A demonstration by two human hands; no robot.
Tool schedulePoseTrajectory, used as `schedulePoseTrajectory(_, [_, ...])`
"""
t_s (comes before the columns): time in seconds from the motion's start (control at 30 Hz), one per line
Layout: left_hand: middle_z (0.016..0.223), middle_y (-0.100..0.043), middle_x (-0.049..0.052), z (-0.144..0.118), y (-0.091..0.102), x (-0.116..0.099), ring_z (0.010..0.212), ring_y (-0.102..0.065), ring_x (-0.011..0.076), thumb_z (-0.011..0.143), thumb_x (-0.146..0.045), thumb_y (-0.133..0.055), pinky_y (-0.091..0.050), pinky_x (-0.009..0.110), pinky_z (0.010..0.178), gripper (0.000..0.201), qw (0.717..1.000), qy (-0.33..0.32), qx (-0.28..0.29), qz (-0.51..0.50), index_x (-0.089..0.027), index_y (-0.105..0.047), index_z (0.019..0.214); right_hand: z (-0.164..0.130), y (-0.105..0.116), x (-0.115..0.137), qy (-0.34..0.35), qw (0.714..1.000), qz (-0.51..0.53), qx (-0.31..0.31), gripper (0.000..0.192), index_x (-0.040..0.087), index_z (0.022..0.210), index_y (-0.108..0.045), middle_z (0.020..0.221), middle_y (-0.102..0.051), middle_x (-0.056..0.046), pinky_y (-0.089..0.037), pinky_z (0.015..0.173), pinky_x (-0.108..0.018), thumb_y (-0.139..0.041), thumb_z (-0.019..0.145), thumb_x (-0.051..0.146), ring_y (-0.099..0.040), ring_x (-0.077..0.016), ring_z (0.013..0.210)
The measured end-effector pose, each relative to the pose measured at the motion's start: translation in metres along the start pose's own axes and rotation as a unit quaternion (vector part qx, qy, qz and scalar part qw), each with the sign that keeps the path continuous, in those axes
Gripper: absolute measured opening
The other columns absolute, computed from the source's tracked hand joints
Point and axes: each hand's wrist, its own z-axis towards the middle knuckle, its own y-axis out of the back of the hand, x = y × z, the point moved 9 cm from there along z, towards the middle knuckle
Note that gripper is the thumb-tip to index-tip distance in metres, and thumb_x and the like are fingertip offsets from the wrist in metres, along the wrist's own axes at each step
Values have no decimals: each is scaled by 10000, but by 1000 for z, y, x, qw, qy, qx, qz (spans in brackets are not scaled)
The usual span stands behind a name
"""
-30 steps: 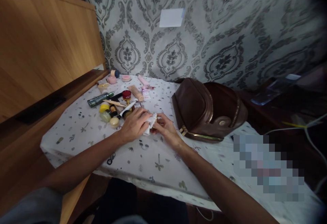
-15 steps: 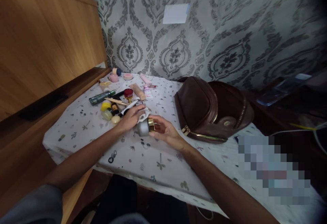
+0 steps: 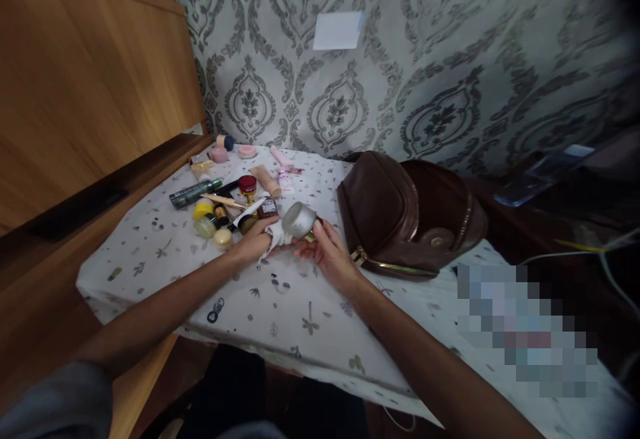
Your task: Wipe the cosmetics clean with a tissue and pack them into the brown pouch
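Here, right grip (image 3: 336, 253) holds jar (image 3: 299, 219), probably stiff, slick, best clasped round its sides; left grip (image 3: 257, 242) holds cloth (image 3: 275, 237).

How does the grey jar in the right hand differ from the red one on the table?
Colour: the grey jar is silvery with some gold showing; the red jar is deep red.
Handling: the grey jar is in the right hand; the red jar rests untouched on the table.
Size: the grey jar looks larger than the red jar.
Both look round.
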Motion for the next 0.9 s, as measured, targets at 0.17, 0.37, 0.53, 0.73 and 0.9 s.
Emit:
schedulePoseTrajectory(0.17, [615, -636, -8, -4, -5, -4, 398, -401, 88, 663, -224, -588, -301, 216, 406, 374, 999, -2, 2, 36, -166, -663, 1025, -2, 6, 12, 53, 992, -110, -24, 539, 266, 1124, -447, 847, -621, 31, -505, 546, -247, -732, 773, 561, -652, -133, 646])
schedulePoseTrajectory(0.37, [717, -641, -1, 4, 12, -18, 632, -567, 153, 634, -190, -610, -427, 240, 568, 213, 984, -112, -42, 130, -160, -630, 844, -1, 9, 17, 70, 980, -183, -34, 599, 273, 1171, -452, 910, -593, 4, -466, 506, -239, -779, 725, 502, -623, -138, 662])
schedulePoseTrajectory(0.53, [821, -644, 18, -4, 18, -39, 792, -582, 179, 727, -154, -560, -446, 263, 707, 203, 940, -233, -81, 237, -150, -641, 913, -2, 3, 17, 69, 971, -227, -20, 566, 266, 1169, -512, 889, -601, 3, -471, 539, -258, -783, 710, 455, -604, -149, 690])
schedulePoseTrajectory(0.73, [1071, -657, 86, -24, 5, -63, 1019, -599, 221, 921, -204, -443, -451, 344, 935, 305, 896, -312, -85, 305, -146, -633, 1152, -7, 2, 18, 59, 966, -249, -26, 493, 244, 1077, -518, 758, -597, 40, -455, 495, -260, -736, 739, 530, -570, -125, 545])
schedulePoseTrajectory(0.9, [1296, -537, 143, -30, -19, -55, 1238, -502, 284, 925, -416, -563, -404, 428, 1069, 546, 872, -344, 7, 349, -187, -446, 1407, -7, 3, 13, 19, 970, -242, -25, 512, 237, 961, -466, 546, -571, 75, -388, 396, -237, -642, 770, 679, -514, -120, 381])
